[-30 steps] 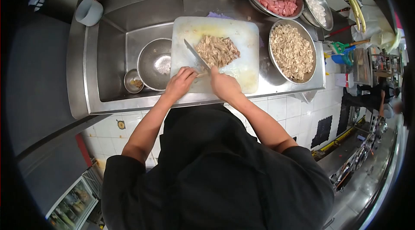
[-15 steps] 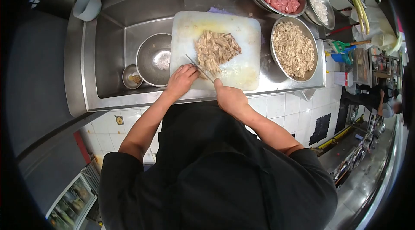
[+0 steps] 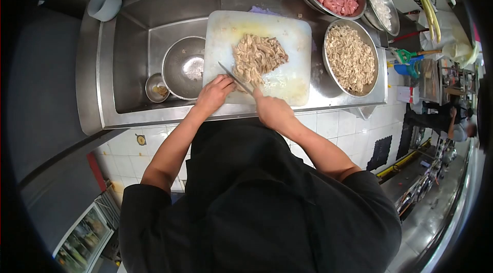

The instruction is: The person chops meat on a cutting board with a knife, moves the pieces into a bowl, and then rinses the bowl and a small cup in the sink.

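My right hand [image 3: 275, 112] closes round the knife [image 3: 235, 77]; my left hand [image 3: 213, 95] curls left of it, grip hidden. Sliced pieces [image 3: 260, 56] lie just beyond, mid-way across the cutting board [image 3: 292, 29].

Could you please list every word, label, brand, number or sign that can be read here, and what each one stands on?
No text can be read anywhere in this view.
Knife and cutting board: no lettering to be seen.
White-and-red item at the far right, and contents of the glass-fronted cabinet: too small and blurred to tell.
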Tool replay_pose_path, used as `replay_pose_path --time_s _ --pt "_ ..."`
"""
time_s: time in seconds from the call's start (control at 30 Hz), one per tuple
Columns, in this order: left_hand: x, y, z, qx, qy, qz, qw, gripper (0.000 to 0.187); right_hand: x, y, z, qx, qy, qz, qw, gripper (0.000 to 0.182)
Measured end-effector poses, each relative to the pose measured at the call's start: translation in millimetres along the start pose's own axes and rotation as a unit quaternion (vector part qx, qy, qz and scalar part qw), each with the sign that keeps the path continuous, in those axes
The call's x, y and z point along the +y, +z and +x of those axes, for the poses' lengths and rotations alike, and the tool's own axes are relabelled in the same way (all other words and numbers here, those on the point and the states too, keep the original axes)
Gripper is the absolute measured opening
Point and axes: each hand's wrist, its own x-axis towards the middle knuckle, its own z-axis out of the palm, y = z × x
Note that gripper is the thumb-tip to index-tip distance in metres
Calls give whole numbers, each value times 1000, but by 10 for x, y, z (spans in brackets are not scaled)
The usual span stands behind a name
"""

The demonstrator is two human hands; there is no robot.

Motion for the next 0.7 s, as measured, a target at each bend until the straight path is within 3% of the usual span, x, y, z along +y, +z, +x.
replay_pose_path --time_s 0.03,0.1,0.23,0.47,0.6,0.7 --pt "-17 11 4 1 3 2 1000 25 36 117 75 -3 1 -1 1000 22" --pt "-43 3 1 6 2 0 1000 24 100 479 315 90 -38 41 994 23" --pt "-35 -20 -20 12 -4 1 1000 22 7 289 698 90 -34 68 993 22" --pt "-12 12 -11 26 -10 -10 1000 21 -34 126 137 12 11 57 998 19" --pt "-29 59 -40 43 -3 -15 999 20 -22 525 591 69 -15 84 994 20" --pt "-42 37 -48 42 -14 -45 998 19 -49 323 845 93 -32 90 991 20"
